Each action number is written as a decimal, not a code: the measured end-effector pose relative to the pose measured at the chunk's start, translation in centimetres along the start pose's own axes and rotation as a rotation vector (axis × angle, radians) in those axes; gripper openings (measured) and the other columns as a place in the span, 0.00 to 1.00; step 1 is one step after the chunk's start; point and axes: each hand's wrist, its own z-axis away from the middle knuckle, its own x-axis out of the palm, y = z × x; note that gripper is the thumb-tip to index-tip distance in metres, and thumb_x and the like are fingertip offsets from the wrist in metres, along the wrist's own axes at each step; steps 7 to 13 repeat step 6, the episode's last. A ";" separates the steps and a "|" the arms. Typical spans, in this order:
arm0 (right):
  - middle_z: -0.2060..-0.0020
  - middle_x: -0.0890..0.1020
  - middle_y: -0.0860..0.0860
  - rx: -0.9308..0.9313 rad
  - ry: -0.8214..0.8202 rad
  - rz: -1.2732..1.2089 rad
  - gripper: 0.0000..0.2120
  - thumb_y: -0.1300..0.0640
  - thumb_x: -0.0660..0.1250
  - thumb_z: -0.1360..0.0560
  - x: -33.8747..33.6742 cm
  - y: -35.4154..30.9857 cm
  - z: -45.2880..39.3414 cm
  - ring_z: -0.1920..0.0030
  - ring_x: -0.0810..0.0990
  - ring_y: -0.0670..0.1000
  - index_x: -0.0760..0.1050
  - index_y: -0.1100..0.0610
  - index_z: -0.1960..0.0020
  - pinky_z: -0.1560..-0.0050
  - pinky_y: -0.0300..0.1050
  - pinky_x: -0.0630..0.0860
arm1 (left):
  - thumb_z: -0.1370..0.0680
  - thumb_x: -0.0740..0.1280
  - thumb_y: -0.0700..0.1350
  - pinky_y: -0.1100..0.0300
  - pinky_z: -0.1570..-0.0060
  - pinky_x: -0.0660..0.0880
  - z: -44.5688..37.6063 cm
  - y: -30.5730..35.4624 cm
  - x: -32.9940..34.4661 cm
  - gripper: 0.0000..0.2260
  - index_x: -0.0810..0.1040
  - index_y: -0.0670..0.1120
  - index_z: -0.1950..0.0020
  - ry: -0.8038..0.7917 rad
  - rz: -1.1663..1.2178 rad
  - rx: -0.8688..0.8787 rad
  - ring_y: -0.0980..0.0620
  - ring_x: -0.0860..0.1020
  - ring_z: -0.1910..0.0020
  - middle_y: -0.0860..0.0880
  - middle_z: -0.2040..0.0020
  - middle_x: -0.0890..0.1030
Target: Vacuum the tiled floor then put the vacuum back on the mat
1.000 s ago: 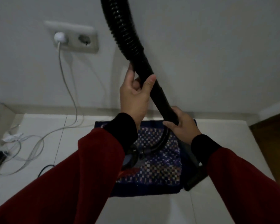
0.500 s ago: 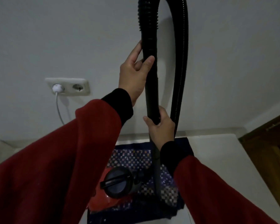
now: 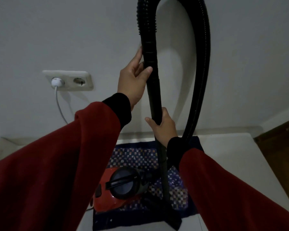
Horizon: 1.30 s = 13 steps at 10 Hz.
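1. Position check. The vacuum body (image 3: 117, 189), red with a dark round lid, sits on the checkered mat (image 3: 140, 155) against the wall. The rigid wand (image 3: 154, 97) stands almost vertical over the mat, and the ribbed hose (image 3: 202, 64) arches from its top, out of the frame, and drops on the right towards the mat.

2. Grip state. The left hand (image 3: 133, 80) grasps the cuff where hose meets wand, thumb across the front. The right hand (image 3: 163, 129) is wrapped round the wand lower down. Neither hand is released.

3. Step in hand (judged): parking the wand and hose upright on the mat; the vacuuming appears finished.

4. Lower the wand straight down. Let the right hand guide the direction and the left hand keep the top from swinging.

5. Seat the floor nozzle (image 3: 172, 219) fully on the mat; at present it appears to overlap the near edge onto the tiled floor (image 3: 232, 164).

6. Keep the hose loop away from the wall socket (image 3: 68, 80) and its white plug (image 3: 57, 81).

7. Release the upper grip only when the wand stands unsupported or leans on the wall.
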 end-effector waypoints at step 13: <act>0.33 0.66 0.47 0.121 0.105 -0.110 0.37 0.48 0.73 0.29 -2.6 1.1 5.8 0.35 0.66 0.44 0.57 0.46 0.26 0.36 0.44 0.68 | 0.20 0.62 0.47 0.50 0.31 0.67 7.1 -3.3 -3.0 0.22 0.65 0.44 0.27 0.016 -0.287 -0.280 0.49 0.73 0.34 0.42 0.32 0.74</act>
